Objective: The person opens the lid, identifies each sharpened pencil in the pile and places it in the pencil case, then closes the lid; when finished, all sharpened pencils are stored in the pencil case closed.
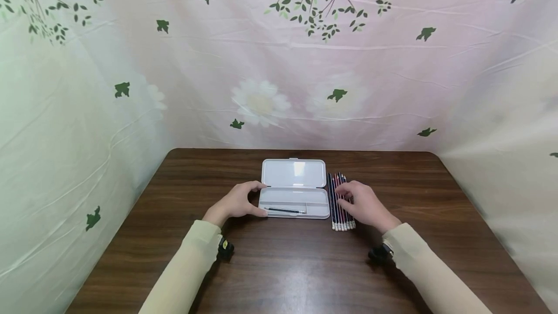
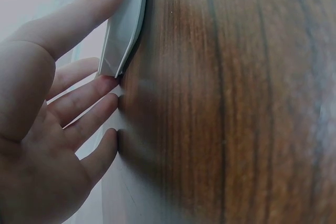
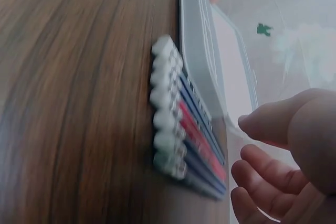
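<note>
I have the left hand (image 1: 235, 202) at the left end of an open white pencil case (image 1: 283, 194), which sits on the dark wooden table (image 1: 296, 265), near the middle of its far half. The thumb and fingers there are parted, holding the end of the case between them: on my head view the thumb is at the near corner and the index finger farther back, and on the left wrist view other fingertips touch the wood. The case's lid (image 1: 279, 173) lies back on the far side, bright with a reflection. In the front compartment, left of a short divider (image 1: 306, 207), I make out at least one dark pencil (image 1: 285, 211), lying lengthwise. Just right of the case a row of pencils (image 1: 334, 210) lies side by side, dark ones with some red among them, their white eraser ends (image 3: 165, 93) toward the person. The right hand (image 1: 362, 202) is over this row with its fingers bent and its thumb apart from them; the right wrist view shows nothing between thumb and fingertips, though I cannot tell whether any finger touches a pencil. Both forearms wear pale sleeves (image 1: 187, 265), and a pale cloth (image 1: 196, 62) printed with leaves, flowers and green birds hangs behind the table.
</note>
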A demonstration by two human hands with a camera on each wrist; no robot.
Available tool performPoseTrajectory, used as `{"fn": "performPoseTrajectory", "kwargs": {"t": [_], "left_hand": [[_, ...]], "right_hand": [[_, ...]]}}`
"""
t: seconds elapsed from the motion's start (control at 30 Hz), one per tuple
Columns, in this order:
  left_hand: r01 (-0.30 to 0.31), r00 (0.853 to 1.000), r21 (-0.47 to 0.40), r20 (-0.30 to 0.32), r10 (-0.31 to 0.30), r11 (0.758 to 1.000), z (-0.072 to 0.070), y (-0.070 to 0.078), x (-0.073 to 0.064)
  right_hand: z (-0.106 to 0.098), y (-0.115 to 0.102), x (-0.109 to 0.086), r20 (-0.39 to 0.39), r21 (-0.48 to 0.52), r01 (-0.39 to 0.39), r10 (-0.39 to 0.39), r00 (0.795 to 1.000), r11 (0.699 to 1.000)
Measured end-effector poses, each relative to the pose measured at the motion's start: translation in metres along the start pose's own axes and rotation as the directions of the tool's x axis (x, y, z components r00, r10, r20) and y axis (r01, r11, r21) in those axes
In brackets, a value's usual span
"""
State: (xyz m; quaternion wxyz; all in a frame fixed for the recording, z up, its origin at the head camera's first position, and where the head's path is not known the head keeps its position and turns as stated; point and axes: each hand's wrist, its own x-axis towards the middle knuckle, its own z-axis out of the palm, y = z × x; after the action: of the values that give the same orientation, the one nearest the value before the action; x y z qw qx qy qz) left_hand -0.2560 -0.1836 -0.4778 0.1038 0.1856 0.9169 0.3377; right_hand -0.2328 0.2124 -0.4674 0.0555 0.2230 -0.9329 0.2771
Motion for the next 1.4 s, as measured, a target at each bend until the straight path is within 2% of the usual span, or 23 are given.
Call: {"fn": "performPoseTrajectory", "kwargs": {"t": [0.23, 0.4, 0.73, 1.4], "left_hand": [[-0.001, 1.0, -0.006, 0.004, 0.001, 1.0, 0.0, 0.001, -0.001], [-0.004, 1.0, -0.005, 0.005, 0.004, 1.0, 0.0, 0.001, -0.001], [-0.005, 1.0, 0.001, 0.006, 0.005, 1.0, 0.001, -0.002, 0.001], [0.013, 1.0, -0.008, 0.008, -0.013, 1.0, 0.0, 0.0, 0.001]], "right_hand": [[-0.005, 0.018, -0.009, 0.026, -0.024, -0.096, 0.096, 0.995, 0.995], [-0.005, 0.023, -0.011, 0.036, -0.028, -0.113, 0.114, 0.993, 0.993], [-0.004, 0.025, -0.009, 0.034, -0.046, -0.138, 0.139, 0.99, 0.989], [-0.014, 0.022, -0.005, 0.08, -0.089, -0.235, 0.242, 0.967, 0.968]]}}
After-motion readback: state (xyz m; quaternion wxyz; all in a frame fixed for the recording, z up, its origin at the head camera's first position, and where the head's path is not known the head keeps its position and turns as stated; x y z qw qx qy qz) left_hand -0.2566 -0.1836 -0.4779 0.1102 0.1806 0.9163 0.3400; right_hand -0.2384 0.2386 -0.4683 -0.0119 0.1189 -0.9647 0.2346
